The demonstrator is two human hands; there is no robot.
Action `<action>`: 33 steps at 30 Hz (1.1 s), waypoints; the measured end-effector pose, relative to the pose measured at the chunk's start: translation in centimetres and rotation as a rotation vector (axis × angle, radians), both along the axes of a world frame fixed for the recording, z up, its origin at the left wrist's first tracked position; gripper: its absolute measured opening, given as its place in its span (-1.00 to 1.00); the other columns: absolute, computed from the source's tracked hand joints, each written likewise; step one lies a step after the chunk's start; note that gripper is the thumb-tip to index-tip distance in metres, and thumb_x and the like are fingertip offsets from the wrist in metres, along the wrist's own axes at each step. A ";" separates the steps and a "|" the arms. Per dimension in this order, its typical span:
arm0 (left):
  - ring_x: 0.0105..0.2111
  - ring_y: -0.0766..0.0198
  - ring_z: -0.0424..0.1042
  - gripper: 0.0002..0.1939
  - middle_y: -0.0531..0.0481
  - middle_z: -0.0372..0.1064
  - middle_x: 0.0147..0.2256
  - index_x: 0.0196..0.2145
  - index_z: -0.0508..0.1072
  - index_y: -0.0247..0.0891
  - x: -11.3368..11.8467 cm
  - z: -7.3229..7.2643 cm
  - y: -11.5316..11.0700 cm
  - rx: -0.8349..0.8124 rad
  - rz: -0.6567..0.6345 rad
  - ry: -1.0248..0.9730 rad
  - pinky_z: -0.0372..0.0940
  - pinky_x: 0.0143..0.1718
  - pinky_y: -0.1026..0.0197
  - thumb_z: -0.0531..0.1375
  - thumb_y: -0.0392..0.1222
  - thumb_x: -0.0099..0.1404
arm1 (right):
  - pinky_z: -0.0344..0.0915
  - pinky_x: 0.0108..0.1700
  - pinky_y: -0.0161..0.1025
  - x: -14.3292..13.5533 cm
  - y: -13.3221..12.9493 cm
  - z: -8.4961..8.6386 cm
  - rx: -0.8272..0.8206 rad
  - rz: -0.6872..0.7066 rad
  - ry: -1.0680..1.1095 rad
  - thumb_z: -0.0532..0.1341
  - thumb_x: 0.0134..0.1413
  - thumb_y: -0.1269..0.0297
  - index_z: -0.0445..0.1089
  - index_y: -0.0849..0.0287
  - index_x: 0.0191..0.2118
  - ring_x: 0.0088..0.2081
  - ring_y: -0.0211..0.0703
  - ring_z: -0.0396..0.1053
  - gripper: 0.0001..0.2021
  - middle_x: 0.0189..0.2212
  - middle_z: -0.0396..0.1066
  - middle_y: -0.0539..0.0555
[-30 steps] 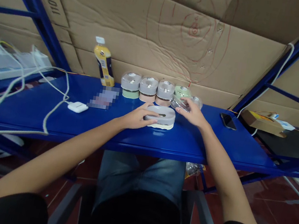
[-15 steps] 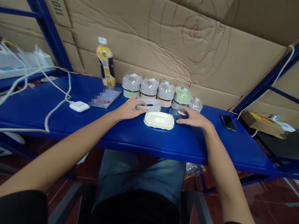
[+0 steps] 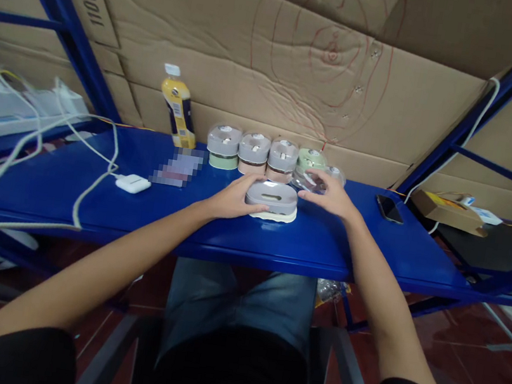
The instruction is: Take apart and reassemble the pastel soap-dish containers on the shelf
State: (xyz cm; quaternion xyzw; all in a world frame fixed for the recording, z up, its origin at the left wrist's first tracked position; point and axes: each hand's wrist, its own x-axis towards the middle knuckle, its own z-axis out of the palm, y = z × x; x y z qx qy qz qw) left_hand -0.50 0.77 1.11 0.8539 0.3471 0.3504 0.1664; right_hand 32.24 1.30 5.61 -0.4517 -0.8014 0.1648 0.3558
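Note:
My left hand [image 3: 236,199] grips the left end of a grey oval box body [image 3: 270,206] with a slot in it, its thumb along the front side. Directly under the grey piece is a cream oval base [image 3: 276,217], of which just the front edge shows. My right hand [image 3: 333,196], fingers curled, holds a clear plastic cover [image 3: 306,180] behind and to the right of the grey piece. The cover's outline is faint against the boxes behind it.
Stacked oval boxes [image 3: 254,147] in grey, green and pink, with clear covers, line the cardboard wall. A yellow bottle [image 3: 179,110], a white earbud case [image 3: 133,184] and cables [image 3: 80,191] are on the left. A phone [image 3: 389,208] and an open carton [image 3: 448,213] are on the right.
My left hand has moved the grey piece right and forward toward me, over the cream base. My right hand has lifted the clear cover up and slightly back.

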 end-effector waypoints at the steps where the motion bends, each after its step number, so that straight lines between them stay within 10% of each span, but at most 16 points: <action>1: 0.36 -0.31 0.42 -0.07 -0.33 0.42 0.36 0.40 0.34 -0.19 0.3 -0.1 -0.1 -0.019 -0.003 -0.012 0.33 0.40 -0.31 0.46 0.29 0.24 | 0.46 0.31 0.33 -0.7 -0.2 -0.1 0.003 0.062 0.003 0.54 -0.06 -0.33 0.53 0.05 0.33 0.21 0.33 0.56 -0.11 0.26 0.59 0.25; 8: 0.39 -0.43 0.40 0.33 -0.45 0.39 0.37 0.53 0.10 -0.18 1.5 -1.5 0.6 -0.082 -0.075 -0.090 0.33 0.38 -0.40 0.59 0.33 0.02 | 0.29 0.48 0.30 -5.1 -0.3 -1.3 0.028 0.290 -0.120 0.61 -0.15 -0.23 0.54 -0.01 0.37 0.36 0.34 0.46 -0.07 0.33 0.54 0.21; 22: 0.39 -0.43 0.40 0.17 -0.42 0.38 0.39 0.43 0.27 -0.23 1.3 -1.2 0.4 -0.088 -0.038 -0.028 0.34 0.40 -0.35 0.57 0.33 0.04 | 0.33 0.45 0.34 -5.1 -0.5 -2.9 0.029 0.251 -0.176 0.56 -0.08 -0.33 0.43 0.02 0.46 0.36 0.41 0.43 0.02 0.34 0.49 0.28; 33: 0.31 -0.27 0.50 -0.08 -0.36 0.50 0.27 0.45 0.20 -0.26 0.5 -1.0 -0.1 -0.120 0.013 0.157 0.37 0.36 -0.27 0.38 0.22 0.32 | 0.36 0.39 0.41 2.4 -3.2 -1.8 -0.019 0.080 -0.381 0.57 -0.13 -0.39 0.28 -0.01 0.54 0.33 0.49 0.46 0.16 0.34 0.49 0.28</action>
